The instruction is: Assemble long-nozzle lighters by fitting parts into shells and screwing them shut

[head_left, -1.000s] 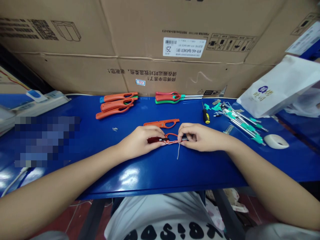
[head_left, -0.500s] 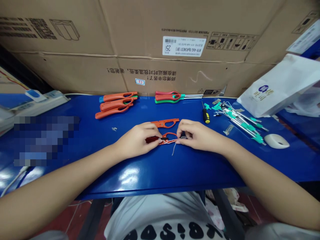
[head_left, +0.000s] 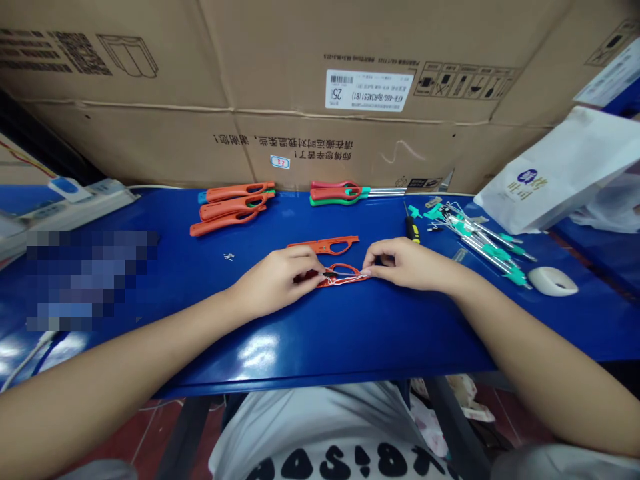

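Note:
My left hand (head_left: 277, 277) is closed around the left end of an orange lighter handle half (head_left: 345, 281), its thumb and fingertips beside a small black part. White wires and a thin greyish tube (head_left: 343, 273) run along this half towards the right. Thumb and forefinger of my right hand (head_left: 403, 263) pinch together at the tube's right end, over the handle's tip. Exactly what sits between those fingertips is partly hidden. Just behind, a second orange handle half (head_left: 327, 246) lies with its inner side up, partly covered by my left hand.
Orange handles (head_left: 233, 208) lie at the back left, assembled lighters (head_left: 340, 193) at the back middle. A screwdriver (head_left: 413, 230), metal lighter tubes with green parts (head_left: 483, 240), a white oval object (head_left: 553, 281) and a paper bag (head_left: 560, 173) are right. Small screws (head_left: 229, 257) lie left.
My right hand has shifted slightly right. The thin greyish tube, whose end hung down towards me before, now runs along the handle half to my right fingertips. My left hand stays put.

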Available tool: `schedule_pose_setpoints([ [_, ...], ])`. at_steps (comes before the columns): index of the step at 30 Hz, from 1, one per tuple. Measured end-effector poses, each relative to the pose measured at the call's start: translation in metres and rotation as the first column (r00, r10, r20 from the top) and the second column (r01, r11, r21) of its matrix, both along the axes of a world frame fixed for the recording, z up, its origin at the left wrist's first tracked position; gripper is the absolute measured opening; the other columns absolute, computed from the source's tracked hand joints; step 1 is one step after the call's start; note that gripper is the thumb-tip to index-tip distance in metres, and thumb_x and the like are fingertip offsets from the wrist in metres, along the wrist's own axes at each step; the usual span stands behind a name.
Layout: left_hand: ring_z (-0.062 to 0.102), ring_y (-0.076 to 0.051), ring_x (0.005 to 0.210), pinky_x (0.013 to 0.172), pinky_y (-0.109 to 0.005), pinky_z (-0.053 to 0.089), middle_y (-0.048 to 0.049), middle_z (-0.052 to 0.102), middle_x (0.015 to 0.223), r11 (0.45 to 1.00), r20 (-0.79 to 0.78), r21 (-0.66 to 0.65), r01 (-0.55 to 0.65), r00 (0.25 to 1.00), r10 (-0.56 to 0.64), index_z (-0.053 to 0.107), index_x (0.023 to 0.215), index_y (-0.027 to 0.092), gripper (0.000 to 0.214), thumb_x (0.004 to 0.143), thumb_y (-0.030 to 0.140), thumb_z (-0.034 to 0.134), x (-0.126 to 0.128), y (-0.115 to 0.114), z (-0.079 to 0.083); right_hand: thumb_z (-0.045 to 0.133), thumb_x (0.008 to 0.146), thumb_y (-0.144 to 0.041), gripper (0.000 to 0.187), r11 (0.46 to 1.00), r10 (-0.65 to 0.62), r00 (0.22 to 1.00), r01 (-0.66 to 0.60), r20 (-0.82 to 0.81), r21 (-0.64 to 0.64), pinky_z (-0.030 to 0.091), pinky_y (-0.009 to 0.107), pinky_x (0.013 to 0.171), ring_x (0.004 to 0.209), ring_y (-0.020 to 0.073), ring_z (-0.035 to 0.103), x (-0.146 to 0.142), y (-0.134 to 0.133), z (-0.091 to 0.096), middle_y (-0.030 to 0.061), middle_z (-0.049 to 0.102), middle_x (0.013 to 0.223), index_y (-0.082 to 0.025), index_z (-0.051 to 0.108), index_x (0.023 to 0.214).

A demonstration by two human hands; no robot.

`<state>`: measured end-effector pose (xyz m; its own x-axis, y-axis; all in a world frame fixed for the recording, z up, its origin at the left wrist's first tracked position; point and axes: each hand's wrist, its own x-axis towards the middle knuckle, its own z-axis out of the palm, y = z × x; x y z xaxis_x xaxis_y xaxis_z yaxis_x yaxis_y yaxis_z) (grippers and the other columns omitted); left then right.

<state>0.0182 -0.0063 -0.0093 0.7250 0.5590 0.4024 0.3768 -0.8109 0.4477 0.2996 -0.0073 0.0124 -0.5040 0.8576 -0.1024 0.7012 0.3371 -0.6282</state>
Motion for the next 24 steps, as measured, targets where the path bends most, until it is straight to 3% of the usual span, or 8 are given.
schedule_pose_setpoints([
  [6, 0.068, -0.016, 0.089, 0.080, -0.026, 0.053, -0.0062, 0.071, 0.098, 1.000, 0.005, 0.003, -0.007, 1.000, 0.007, 0.073, 0.100, 0.015, 0.012, 0.098, 0.021, 0.064, 0.001, 0.000, -0.001, 0.068, 0.084, -0.038, 0.021, 0.991, -0.043, 0.999, 0.040, -0.025, -0.126, 0.041, 0.028, 0.063, 0.070, 0.0162, 0.057, -0.002, 0.003, -0.001, 0.0037, 0.071, 0.078, -0.017, 0.072, 0.081],
  [16, 0.070, -0.015, 0.084, 0.076, -0.023, 0.054, -0.0049, 0.073, 0.092, 1.000, 0.116, 0.002, -0.028, 0.993, 0.028, 0.075, 0.099, 0.016, 0.009, 0.095, 0.021, 0.068, 0.004, 0.003, -0.006, 0.067, 0.084, -0.039, 0.023, 0.997, 0.008, 0.999, -0.011, -0.040, -0.072, 0.035, 0.026, 0.057, 0.061, 0.0126, 0.048, -0.002, 0.002, 0.001, 0.0008, 0.064, 0.071, -0.017, 0.073, 0.084],
  [21, 0.070, -0.014, 0.079, 0.072, -0.024, 0.055, -0.0050, 0.073, 0.089, 0.997, 0.142, -0.049, -0.064, 0.987, 0.071, 0.077, 0.095, 0.017, 0.009, 0.093, 0.021, 0.070, 0.005, 0.004, -0.009, 0.063, 0.090, -0.036, 0.024, 0.993, 0.027, 0.989, -0.010, -0.147, 0.119, 0.037, 0.026, 0.060, 0.064, 0.0114, 0.049, -0.015, -0.001, -0.005, 0.0036, 0.066, 0.084, -0.016, 0.075, 0.093],
  [24, 0.070, -0.014, 0.077, 0.071, -0.024, 0.054, -0.0046, 0.073, 0.088, 0.994, 0.164, -0.067, -0.082, 0.982, 0.092, 0.078, 0.095, 0.017, 0.009, 0.093, 0.021, 0.071, 0.007, 0.004, -0.011, 0.059, 0.092, -0.029, 0.022, 0.988, 0.060, 0.982, -0.033, -0.177, 0.149, 0.037, 0.025, 0.059, 0.061, 0.0106, 0.047, -0.024, -0.003, -0.008, 0.0025, 0.066, 0.080, -0.016, 0.075, 0.100],
])
